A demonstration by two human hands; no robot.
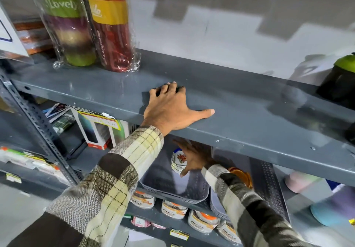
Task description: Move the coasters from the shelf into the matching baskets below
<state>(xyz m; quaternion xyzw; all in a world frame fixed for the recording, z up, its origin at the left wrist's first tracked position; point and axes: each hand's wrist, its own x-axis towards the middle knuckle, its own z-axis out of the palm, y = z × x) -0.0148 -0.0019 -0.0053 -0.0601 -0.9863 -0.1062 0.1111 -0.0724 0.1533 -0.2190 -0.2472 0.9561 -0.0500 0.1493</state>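
My left hand (169, 110) lies flat on the grey metal shelf (249, 108), fingers spread, holding nothing. No coaster shows on this shelf near it. One level down, my right hand (194, 158) reaches into the left grey perforated basket (172, 194). Its fingers are apart and rest against a stack of white coasters with a red flower print (177, 160) that stands in that basket. The neighbouring grey basket (269, 179) on the right holds orange-brown round coasters (241, 176), partly hidden behind my right sleeve.
Two rolled mats in clear plastic (76, 25) stand at the shelf's left end, and a black container with a green lid (342, 81) at its right end. Boxed goods (96, 129) sit left of the baskets. Labelled tins (172, 208) line the level beneath.
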